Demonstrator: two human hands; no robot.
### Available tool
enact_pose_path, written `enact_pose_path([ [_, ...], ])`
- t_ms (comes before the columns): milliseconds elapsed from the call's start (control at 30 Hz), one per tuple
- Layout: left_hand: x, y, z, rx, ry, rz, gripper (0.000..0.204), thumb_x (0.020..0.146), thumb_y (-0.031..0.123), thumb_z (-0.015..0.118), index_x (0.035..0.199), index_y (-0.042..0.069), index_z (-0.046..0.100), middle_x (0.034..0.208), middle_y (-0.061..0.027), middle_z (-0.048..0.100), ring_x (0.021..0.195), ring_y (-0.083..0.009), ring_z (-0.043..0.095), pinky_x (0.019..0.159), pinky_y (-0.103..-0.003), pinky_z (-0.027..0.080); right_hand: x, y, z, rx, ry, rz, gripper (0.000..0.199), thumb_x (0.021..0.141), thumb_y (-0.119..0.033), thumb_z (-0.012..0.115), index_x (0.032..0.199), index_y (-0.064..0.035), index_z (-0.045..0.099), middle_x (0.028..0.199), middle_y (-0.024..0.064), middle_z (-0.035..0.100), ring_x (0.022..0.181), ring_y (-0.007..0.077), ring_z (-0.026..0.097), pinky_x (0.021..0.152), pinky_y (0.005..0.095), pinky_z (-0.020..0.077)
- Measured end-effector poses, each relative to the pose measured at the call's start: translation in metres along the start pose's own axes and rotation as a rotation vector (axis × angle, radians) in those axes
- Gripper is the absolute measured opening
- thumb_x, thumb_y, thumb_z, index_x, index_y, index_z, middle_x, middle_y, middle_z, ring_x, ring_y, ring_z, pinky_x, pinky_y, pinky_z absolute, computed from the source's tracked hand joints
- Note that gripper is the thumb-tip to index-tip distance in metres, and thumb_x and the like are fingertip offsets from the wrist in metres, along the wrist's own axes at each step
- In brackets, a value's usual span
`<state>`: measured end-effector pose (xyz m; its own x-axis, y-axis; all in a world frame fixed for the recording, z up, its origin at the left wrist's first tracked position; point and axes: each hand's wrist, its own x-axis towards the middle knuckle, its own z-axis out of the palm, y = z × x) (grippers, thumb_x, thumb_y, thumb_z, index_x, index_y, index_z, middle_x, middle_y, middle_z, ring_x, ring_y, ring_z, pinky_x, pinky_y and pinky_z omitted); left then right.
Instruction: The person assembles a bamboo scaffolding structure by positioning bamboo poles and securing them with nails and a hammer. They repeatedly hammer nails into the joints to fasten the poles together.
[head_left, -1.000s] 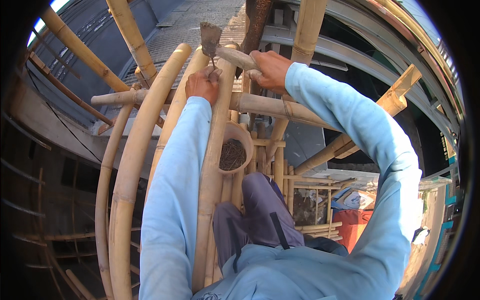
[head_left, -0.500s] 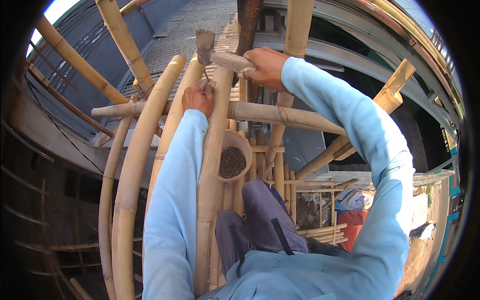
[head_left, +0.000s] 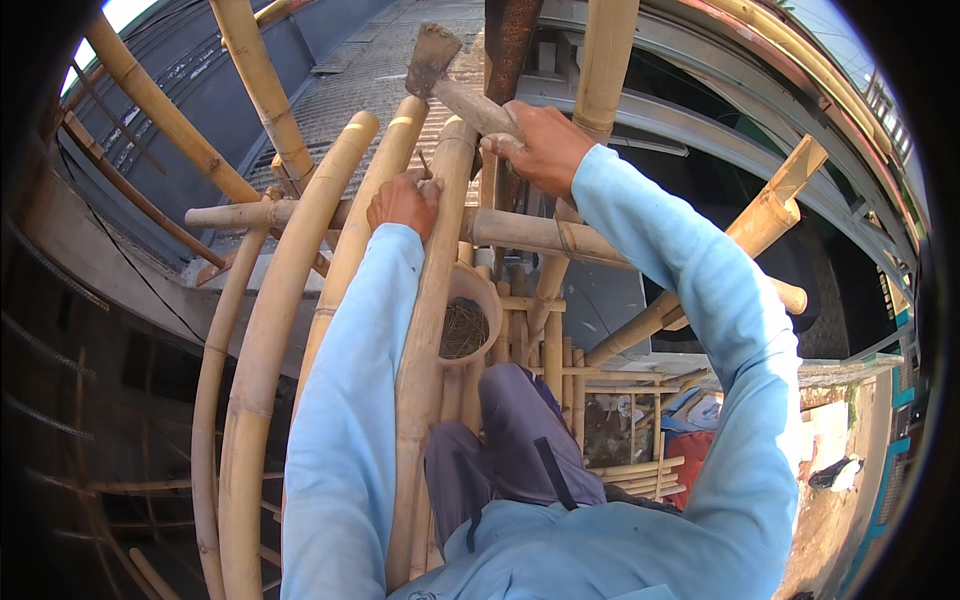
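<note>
My right hand (head_left: 543, 145) grips the thick handle of a dirty grey-headed hammer (head_left: 433, 62). The head is raised above the upper end of a split bamboo pole (head_left: 424, 330). Lower down, the closed fingers of my left hand (head_left: 404, 204) pinch a nail (head_left: 425, 165), which sticks up at the left edge of that pole. A crosswise bamboo pole (head_left: 545, 236) passes beneath. Beside my left forearm stands a pale bucket (head_left: 489, 292) holding many thin nails (head_left: 463, 330). The nail's lower tip is hidden by my fingers.
More lengthwise bamboo poles (head_left: 262, 390) lie to the left. Upright and slanted bamboo posts (head_left: 603, 75) surround the spot. A corrugated roof (head_left: 370, 80) is ahead. Gaps between poles drop to a lower level, with a red object (head_left: 690, 462) at lower right.
My right hand has lifted the hammer slightly, its head moving up and away from the nail. My left hand keeps its pinch on the nail. The view has shifted a little.
</note>
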<state>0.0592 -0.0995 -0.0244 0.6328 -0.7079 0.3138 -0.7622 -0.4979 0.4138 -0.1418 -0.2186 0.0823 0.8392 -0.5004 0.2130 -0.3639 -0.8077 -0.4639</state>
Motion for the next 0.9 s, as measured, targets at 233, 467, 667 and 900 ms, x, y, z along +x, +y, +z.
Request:
enact_pose_path([
  [233,-0.047,-0.011,-0.019,-0.362,-0.626,-0.227,0.1,0.066,0.049,0.086,0.135,-0.015,0.049,0.127,-0.0285,0.066,0.114,-0.036,0.068,0.101,-0.037,0.052,-0.016,0.015,0.0,-0.022,0.147,-0.042,0.044,0.102,-0.039,0.063,0.116,0.0033,0.06,0.085,0.0221,0.068,0.077,0.0356,0.066,0.076,0.0463,0.0505],
  [467,-0.051,0.003,-0.028,-0.244,-0.606,-0.243,0.098,0.066,0.042,0.087,0.134,-0.015,0.047,0.125,-0.0295,0.066,0.113,-0.0363,0.068,0.1,-0.037,0.052,-0.001,-0.003,-0.03,0.132,0.271,-0.188,0.045,0.101,-0.038,0.064,0.118,0.0026,0.058,0.08,0.0193,0.066,0.071,0.0329,0.063,0.074,0.0454,0.0512],
  [667,-0.049,-0.001,-0.029,-0.299,-0.64,-0.24,0.091,0.068,0.041,0.086,0.129,-0.017,0.052,0.123,-0.0293,0.066,0.112,-0.0353,0.068,0.098,-0.037,0.052,-0.002,-0.025,-0.014,-0.086,0.296,-0.24,0.038,0.101,-0.032,0.063,0.116,0.0027,0.057,0.094,0.0298,0.07,0.091,0.0458,0.069,0.082,0.0526,0.0537],
  [900,-0.048,-0.003,-0.025,-0.333,-0.644,-0.247,0.092,0.068,0.041,0.086,0.13,-0.018,0.052,0.123,-0.0287,0.066,0.109,-0.0342,0.069,0.097,-0.037,0.053,0.017,-0.007,-0.002,-0.123,0.189,-0.159,0.038,0.101,-0.033,0.062,0.117,0.001,0.061,0.099,0.0281,0.071,0.093,0.0458,0.069,0.083,0.0525,0.0532],
])
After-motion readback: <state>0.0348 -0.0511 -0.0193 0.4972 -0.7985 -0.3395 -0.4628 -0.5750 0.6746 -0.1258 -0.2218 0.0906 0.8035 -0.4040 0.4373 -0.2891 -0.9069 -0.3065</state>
